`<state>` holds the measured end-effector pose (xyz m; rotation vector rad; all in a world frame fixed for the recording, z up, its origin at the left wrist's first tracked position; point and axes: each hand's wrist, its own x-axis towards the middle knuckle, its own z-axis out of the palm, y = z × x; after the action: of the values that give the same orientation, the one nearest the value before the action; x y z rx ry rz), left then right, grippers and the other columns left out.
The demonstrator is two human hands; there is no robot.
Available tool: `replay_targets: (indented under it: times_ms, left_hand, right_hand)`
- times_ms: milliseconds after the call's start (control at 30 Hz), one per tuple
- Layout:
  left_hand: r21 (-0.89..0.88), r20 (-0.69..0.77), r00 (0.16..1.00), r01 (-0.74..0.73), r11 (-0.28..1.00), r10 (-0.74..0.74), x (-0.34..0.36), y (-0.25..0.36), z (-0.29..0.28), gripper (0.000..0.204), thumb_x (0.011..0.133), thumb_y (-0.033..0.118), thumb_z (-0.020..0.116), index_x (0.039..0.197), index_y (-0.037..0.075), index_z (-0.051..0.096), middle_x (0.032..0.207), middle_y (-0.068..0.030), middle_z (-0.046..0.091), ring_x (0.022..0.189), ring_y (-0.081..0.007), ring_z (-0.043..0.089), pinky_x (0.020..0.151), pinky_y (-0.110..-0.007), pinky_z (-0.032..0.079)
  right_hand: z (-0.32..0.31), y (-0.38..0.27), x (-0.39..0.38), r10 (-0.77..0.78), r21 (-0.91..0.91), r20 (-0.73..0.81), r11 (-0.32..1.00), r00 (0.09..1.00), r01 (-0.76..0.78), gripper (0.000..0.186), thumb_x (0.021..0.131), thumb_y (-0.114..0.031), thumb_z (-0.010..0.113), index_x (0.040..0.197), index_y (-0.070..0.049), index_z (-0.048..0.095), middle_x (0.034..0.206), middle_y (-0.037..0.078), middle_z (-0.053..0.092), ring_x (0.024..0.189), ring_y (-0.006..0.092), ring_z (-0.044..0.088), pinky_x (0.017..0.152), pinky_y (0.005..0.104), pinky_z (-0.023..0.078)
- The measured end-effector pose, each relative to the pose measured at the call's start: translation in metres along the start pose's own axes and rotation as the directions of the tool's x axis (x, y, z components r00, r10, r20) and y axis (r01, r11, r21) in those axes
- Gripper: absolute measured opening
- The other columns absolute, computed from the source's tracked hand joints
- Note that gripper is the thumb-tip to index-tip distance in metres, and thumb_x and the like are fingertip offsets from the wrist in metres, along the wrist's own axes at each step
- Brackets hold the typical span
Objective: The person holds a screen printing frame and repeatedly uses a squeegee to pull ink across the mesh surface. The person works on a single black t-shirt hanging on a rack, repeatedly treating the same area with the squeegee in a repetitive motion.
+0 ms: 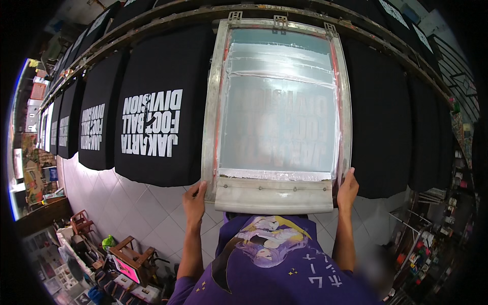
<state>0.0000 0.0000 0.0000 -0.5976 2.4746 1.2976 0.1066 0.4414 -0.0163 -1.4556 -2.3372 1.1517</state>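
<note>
A metal-framed printing screen (209, 122) lies before me, clipped at its top to a rail, with pale translucent mesh (279, 127), white ink streaks and faint reversed lettering showing through. A squeegee with a wide pale blade (274, 195) rests across its near end. My left hand (194, 195) grips the screen's near left corner, fingers curled on the frame. My right hand (347, 188) holds the right edge near the front corner. Left of the screen, a black shirt (157, 66) bears white block lettering; right of it, a plain black shirt (381, 101) covers its platen.
More printed shirts (96, 81) run leftward along metal rails (152, 11); further dark ones continue rightward. Below is a tiled floor (152, 213). At lower left are a wooden stool (129, 249) and clutter; at the right, racks of small containers (442, 229).
</note>
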Motion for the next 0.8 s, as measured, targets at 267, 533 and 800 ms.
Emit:
replay_targets:
  times_ms: [267, 533, 800]
  left_hand:
    - [0.082, 0.044, 0.998, -0.050, 0.995, 0.047, 0.011, -0.007, 0.005, 0.043, 0.099, 0.034, 0.067, 0.120, -0.003, 0.071, 0.097, -0.0100, 0.076, 0.090, -0.0108, 0.063, 0.083, -0.030, 0.051]
    - [0.118, 0.051, 0.997, 0.044, 0.992, -0.050, 0.014, -0.003, 0.005, 0.042, 0.100, 0.034, 0.065, 0.121, -0.002, 0.072, 0.099, -0.0104, 0.075, 0.093, -0.0120, 0.063, 0.086, -0.030, 0.050]
    - [0.112, -0.002, 0.997, 0.071, 0.991, -0.071, 0.011, 0.005, 0.009, 0.040, 0.098, 0.032, 0.068, 0.114, -0.004, 0.072, 0.086, -0.0128, 0.071, 0.082, -0.0141, 0.061, 0.076, -0.032, 0.048]
  right_hand:
    - [0.022, 0.011, 0.005, -0.106, 0.088, -0.152, 0.989, 0.983, 0.121, 0.065, 0.108, -0.048, 0.041, 0.087, 0.011, 0.061, 0.071, 0.019, 0.057, 0.068, 0.0255, 0.052, 0.067, 0.0432, 0.041]
    - [0.022, 0.010, 0.009, -0.062, 0.009, -0.102, 0.998, 0.993, 0.063, 0.064, 0.108, -0.048, 0.041, 0.078, 0.008, 0.052, 0.065, 0.013, 0.046, 0.065, 0.0221, 0.040, 0.063, 0.0422, 0.036]
    - [0.020, 0.012, 0.008, -0.034, -0.021, -0.106, 0.999, 0.994, 0.032, 0.063, 0.108, -0.046, 0.041, 0.080, 0.008, 0.053, 0.067, 0.011, 0.050, 0.068, 0.0189, 0.043, 0.064, 0.0411, 0.038]
